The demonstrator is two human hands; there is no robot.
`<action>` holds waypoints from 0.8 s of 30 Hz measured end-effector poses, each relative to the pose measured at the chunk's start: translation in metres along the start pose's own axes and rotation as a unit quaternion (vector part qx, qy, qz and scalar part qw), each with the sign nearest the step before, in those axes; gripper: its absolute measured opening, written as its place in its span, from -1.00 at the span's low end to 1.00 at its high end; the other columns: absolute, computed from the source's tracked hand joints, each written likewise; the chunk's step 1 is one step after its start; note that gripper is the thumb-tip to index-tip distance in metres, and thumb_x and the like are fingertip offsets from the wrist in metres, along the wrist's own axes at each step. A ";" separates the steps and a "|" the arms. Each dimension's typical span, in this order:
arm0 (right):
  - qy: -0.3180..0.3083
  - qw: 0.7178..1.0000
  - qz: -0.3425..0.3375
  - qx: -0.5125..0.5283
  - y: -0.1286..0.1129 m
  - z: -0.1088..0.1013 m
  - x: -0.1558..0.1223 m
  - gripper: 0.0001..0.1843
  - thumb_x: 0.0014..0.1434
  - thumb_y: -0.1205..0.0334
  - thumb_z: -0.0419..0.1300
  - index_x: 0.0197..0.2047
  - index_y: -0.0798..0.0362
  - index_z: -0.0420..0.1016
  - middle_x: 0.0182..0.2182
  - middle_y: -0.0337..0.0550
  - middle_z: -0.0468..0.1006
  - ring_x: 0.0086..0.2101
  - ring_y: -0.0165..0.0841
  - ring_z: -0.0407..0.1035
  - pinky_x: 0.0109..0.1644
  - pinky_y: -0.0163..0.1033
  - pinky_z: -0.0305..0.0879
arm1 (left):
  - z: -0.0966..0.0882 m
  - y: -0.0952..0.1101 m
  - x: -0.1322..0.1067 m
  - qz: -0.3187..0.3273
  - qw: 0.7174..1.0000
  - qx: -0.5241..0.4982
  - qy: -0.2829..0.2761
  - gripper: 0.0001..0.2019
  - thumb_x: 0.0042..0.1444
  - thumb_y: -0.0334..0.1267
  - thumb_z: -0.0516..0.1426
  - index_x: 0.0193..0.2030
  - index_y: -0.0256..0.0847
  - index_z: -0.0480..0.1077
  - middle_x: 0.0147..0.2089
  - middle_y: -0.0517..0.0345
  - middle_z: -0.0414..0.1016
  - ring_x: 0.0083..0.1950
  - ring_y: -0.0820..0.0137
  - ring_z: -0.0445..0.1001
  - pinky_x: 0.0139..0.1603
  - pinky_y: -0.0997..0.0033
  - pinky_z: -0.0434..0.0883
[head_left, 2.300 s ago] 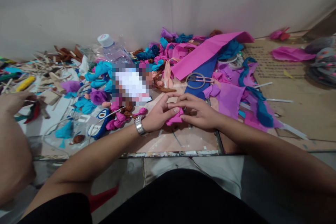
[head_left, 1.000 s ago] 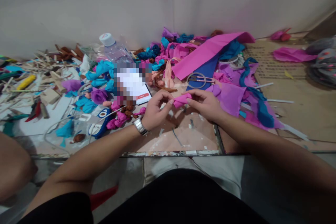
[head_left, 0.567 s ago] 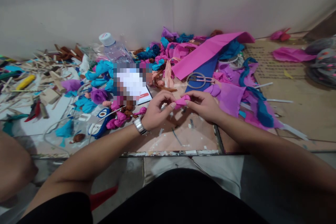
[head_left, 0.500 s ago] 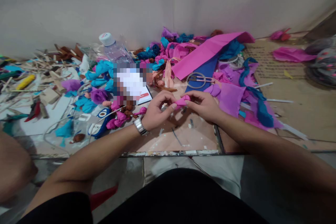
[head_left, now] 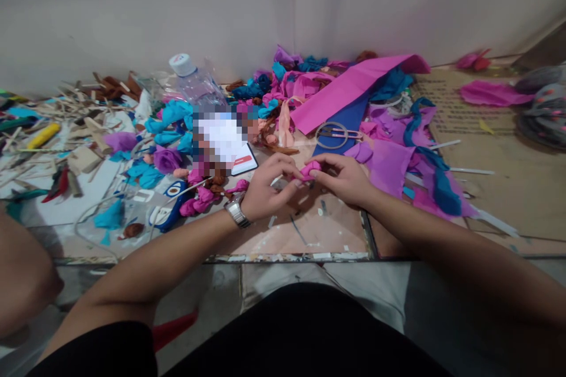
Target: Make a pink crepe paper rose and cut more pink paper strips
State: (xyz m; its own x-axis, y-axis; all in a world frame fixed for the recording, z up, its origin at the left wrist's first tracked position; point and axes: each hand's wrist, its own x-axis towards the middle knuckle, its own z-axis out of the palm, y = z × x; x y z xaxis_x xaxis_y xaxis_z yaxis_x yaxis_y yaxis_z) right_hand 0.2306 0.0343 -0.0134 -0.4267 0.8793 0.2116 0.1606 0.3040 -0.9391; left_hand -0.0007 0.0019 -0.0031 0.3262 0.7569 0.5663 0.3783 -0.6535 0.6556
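Head view, from where I stand: left hand (head_left: 267,187) and right hand (head_left: 347,179) are close together, fingertips pinching a small pink piece (head_left: 312,167) over the table (head_left: 309,238). Fingertip shaping seems the step; the next move likely calls for a light, even grip.

Left hand (head_left: 270,185) and right hand (head_left: 347,179) pinch pink paper (head_left: 311,169) over table (head_left: 329,232); phone (head_left: 246,159) near left hand.

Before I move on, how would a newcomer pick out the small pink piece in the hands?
Start at the cluttered table by the pale wall; near its front edge, the left hand and right hand nearly meet. Between them is a crumpled pink piece; unlike the pink bits beside the phone, it is held, not lying loose.
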 end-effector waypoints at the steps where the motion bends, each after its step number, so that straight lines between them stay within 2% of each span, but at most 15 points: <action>1: -0.002 1.000 0.002 0.001 0.001 0.000 0.000 -0.58 0.28 -0.07 0.37 0.00 0.10 0.69 -0.15 -0.08 0.67 -0.22 -0.37 0.51 -0.17 -0.33 0.42 | 0.000 0.001 0.000 0.009 1.000 0.010 -0.001 -0.89 0.27 -0.22 0.27 -0.13 -0.17 0.57 -0.05 0.07 0.54 0.02 0.45 0.54 0.09 0.38 0.50; 5: -0.012 1.000 0.005 0.010 0.004 0.000 0.001 -0.57 0.29 -0.09 0.37 0.00 0.10 0.68 -0.15 -0.08 0.66 -0.23 -0.38 0.50 -0.18 -0.33 0.41 | 0.001 0.002 -0.001 0.011 0.999 0.030 -0.009 -0.87 0.27 -0.22 0.27 -0.09 -0.17 0.59 -0.03 0.05 0.55 0.05 0.43 0.55 0.12 0.34 0.53; 8: -0.019 0.999 0.026 0.033 0.004 0.001 0.001 -0.59 0.29 -0.07 0.36 -0.01 0.11 0.67 -0.21 -0.12 0.66 -0.29 -0.40 0.49 -0.26 -0.35 0.38 | 0.002 0.000 -0.002 0.014 0.999 0.037 -0.014 -0.82 0.25 -0.22 0.29 -0.03 -0.13 0.61 0.01 0.04 0.54 0.10 0.40 0.55 0.18 0.30 0.55; 11: -0.025 0.998 0.030 0.042 0.004 0.001 0.001 -0.61 0.29 -0.04 0.37 -0.02 0.11 0.66 -0.24 -0.14 0.66 -0.30 -0.42 0.48 -0.26 -0.36 0.36 | 0.003 -0.002 -0.002 0.035 0.999 0.037 -0.012 -0.85 0.25 -0.27 0.28 -0.06 -0.10 0.63 0.04 0.06 0.53 0.14 0.43 0.55 0.22 0.31 0.56; 14: -0.022 0.999 0.021 0.041 0.004 0.001 0.000 -0.61 0.29 -0.04 0.38 -0.02 0.11 0.66 -0.22 -0.15 0.66 -0.27 -0.42 0.48 -0.18 -0.35 0.38 | 0.002 -0.004 -0.002 0.037 0.999 0.036 -0.001 -0.87 0.25 -0.30 0.27 -0.09 -0.08 0.65 0.02 0.09 0.54 0.12 0.46 0.55 0.21 0.34 0.57; 20: -0.020 0.998 0.040 0.051 0.002 0.001 0.001 -0.57 0.28 -0.08 0.36 0.00 0.11 0.68 -0.21 -0.12 0.66 -0.30 -0.40 0.47 -0.27 -0.34 0.36 | 0.001 -0.004 -0.002 0.020 0.999 0.028 0.016 -0.88 0.26 -0.26 0.28 -0.10 -0.10 0.65 -0.04 0.08 0.54 0.06 0.45 0.56 0.15 0.33 0.57; 24: -0.016 0.997 0.037 0.063 0.002 0.001 0.003 -0.58 0.27 -0.08 0.37 -0.01 0.10 0.68 -0.17 -0.10 0.67 -0.24 -0.37 0.50 -0.21 -0.33 0.40 | 0.001 -0.001 -0.001 0.009 0.999 0.018 0.031 -0.88 0.25 -0.27 0.29 -0.11 -0.11 0.65 -0.10 0.10 0.57 0.00 0.49 0.57 0.07 0.40 0.55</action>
State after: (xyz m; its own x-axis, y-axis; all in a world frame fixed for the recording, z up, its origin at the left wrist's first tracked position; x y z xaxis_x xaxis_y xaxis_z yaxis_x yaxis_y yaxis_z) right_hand 0.2286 0.0367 -0.0151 -0.4463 0.8848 0.1339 0.0806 0.1888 -0.9787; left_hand -0.0004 0.0017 -0.0044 0.2793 0.7422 0.6092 0.4045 -0.6664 0.6264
